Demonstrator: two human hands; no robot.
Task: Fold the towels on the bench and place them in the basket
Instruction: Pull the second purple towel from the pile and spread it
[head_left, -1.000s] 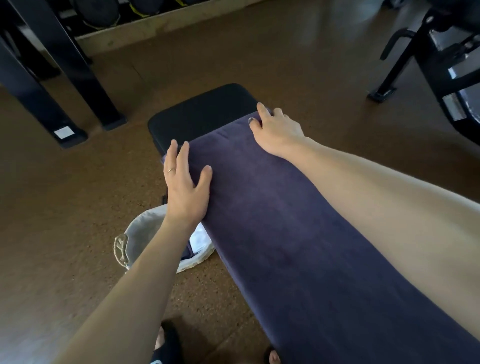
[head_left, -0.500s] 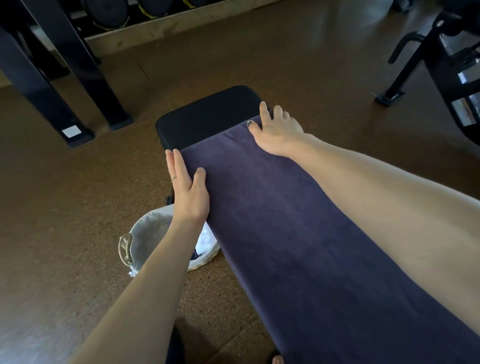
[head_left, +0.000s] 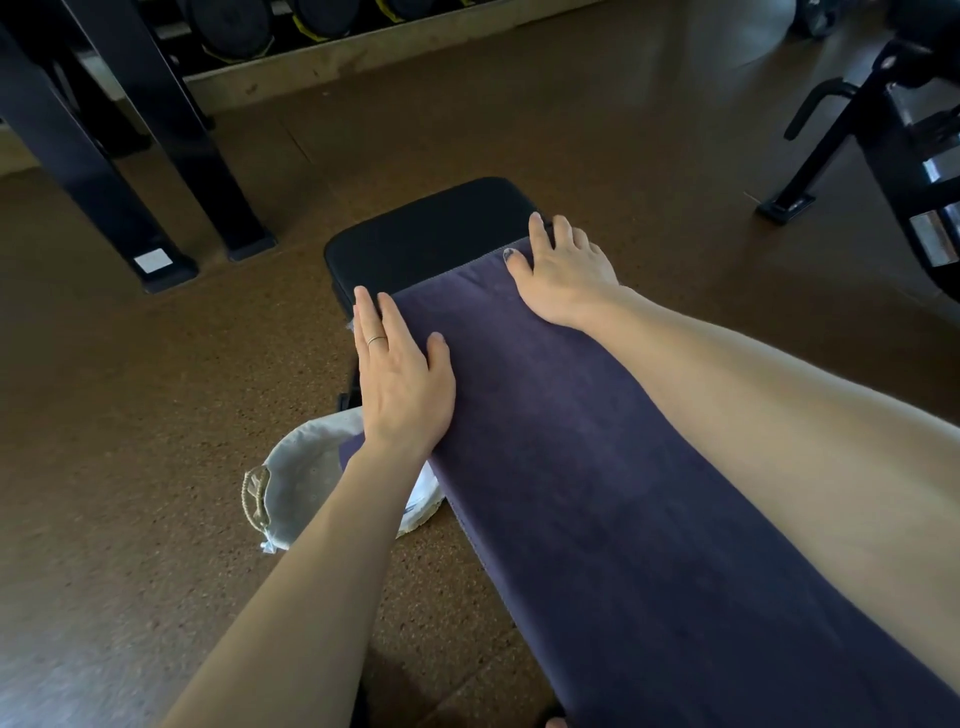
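Far left I see dark rack legs (head_left: 156, 171) standing on the brown floor (head_left: 104, 415), with weight plates (head_left: 228, 23) on a low shelf behind them. Nearer to me, on the floor just left of the bench, sits the basket (head_left: 296, 483) — pale cloth lining, a rope handle on its left rim, and something white and something dark inside, mostly hidden by my left forearm.

My left hand (head_left: 400, 384) lies flat on the towel (head_left: 597, 467), fingers straight and close together, thumb spread to the right. It rests on the towel's left edge near the far left corner, with the fingertips reaching to the far hem. A thin ring shows on one finger.

The towel is dark purple and spread lengthwise along the bench (head_left: 431, 228), covering it from the near end up to a hem that runs between my two hands. Beyond that hem the black pad of the bench is bare.

My right hand (head_left: 563, 270) rests palm down on the far right corner of the towel, thumb on the cloth by the hem. Its fingers reach over the bench's right edge — I cannot tell whether they curl round the cloth there or just lie on it.

Far right, a black machine frame (head_left: 883, 130) stands on the floor, well apart from the bench.
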